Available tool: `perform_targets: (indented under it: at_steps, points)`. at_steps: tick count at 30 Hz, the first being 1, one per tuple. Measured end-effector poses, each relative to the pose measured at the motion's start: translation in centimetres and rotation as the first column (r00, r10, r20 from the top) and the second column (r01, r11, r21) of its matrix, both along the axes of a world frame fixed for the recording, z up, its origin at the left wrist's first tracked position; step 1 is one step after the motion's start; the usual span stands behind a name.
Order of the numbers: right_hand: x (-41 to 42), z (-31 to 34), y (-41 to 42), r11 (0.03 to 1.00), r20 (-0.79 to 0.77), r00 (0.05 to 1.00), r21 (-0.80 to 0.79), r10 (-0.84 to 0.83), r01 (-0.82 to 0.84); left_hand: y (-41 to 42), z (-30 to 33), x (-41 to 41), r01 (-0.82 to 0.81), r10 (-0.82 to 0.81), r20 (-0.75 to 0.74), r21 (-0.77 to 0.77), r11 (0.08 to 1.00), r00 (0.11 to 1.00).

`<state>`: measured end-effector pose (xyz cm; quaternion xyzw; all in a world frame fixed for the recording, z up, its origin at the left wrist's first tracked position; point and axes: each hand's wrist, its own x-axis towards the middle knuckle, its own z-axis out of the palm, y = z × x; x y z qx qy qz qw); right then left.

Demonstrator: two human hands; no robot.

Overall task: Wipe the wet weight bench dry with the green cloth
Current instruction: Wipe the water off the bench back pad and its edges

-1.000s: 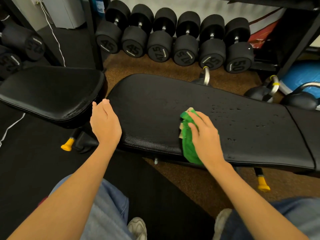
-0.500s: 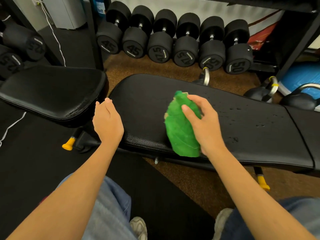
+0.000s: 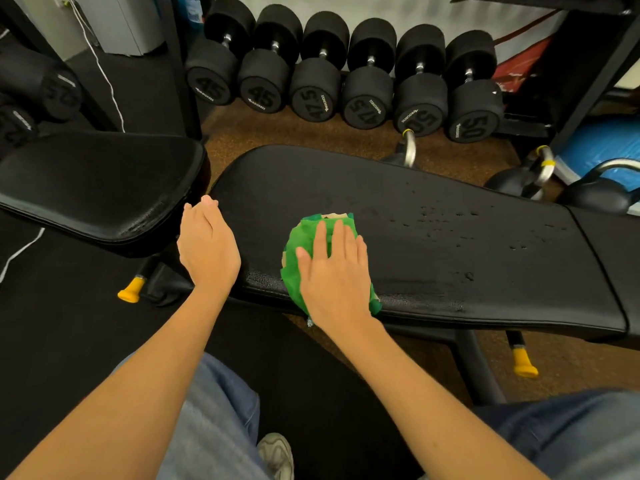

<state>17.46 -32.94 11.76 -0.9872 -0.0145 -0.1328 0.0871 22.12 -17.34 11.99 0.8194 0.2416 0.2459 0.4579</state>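
Note:
The black weight bench [image 3: 450, 271] runs across the middle, its long pad speckled with water drops on the right half. The green cloth [image 3: 301, 244] lies flat on the pad near its front edge. My right hand [image 3: 336, 268] presses down on the cloth with straight, spread fingers. My left hand [image 3: 207, 244] rests with straight fingers on the left end of the long pad, by the gap to the seat pad [image 3: 100, 188].
A row of black dumbbells [image 3: 346, 74] lines the floor behind the bench. Kettlebells [image 3: 519, 174] stand at the back right by a blue ball [image 3: 595, 147]. Yellow-capped bench feet [image 3: 130, 292] stick out below. My knees are at the bottom.
My right hand had lifted the cloth bunched off the pad; it now lies flat on the pad under my open palm, further left. The left hand stayed put.

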Motion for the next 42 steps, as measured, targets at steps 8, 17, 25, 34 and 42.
perform_targets:
  at_steps: [8, 17, 25, 34, 42]
  points:
    - [-0.4, -0.5, -3.9, 0.998, 0.095, 0.993, 0.005, 0.070, -0.070, 0.2, -0.2, 0.0, 0.003, -0.004, 0.016, 0.075, 0.997, 1.000]
    - [-1.8, -0.9, -12.8, 0.992, 0.116, 0.986, -0.019, -0.121, 0.124, -0.1, -0.5, -0.1, 0.055, -0.063, 0.020, 0.290, 0.955, 0.998]
    - [-2.7, -0.6, -20.0, 0.956, 0.108, 0.951, 0.082, -0.288, 0.281, -4.3, 0.0, -1.6, 0.191, -0.284, 0.062, 0.603, 0.774, 0.957]
    - [-3.7, 3.9, -19.2, 0.729, 0.122, 0.910, 0.645, -0.395, 0.230, -11.8, 0.1, -2.5, 0.351, -0.506, 0.036, 0.677, 0.647, 0.862]
    - [-2.1, 2.1, -8.4, 0.879, 0.148, 0.988, 0.475, -0.031, -0.044, -11.4, 0.3, -2.7, 0.377, -0.467, 0.085, 0.472, 0.797, 0.880]
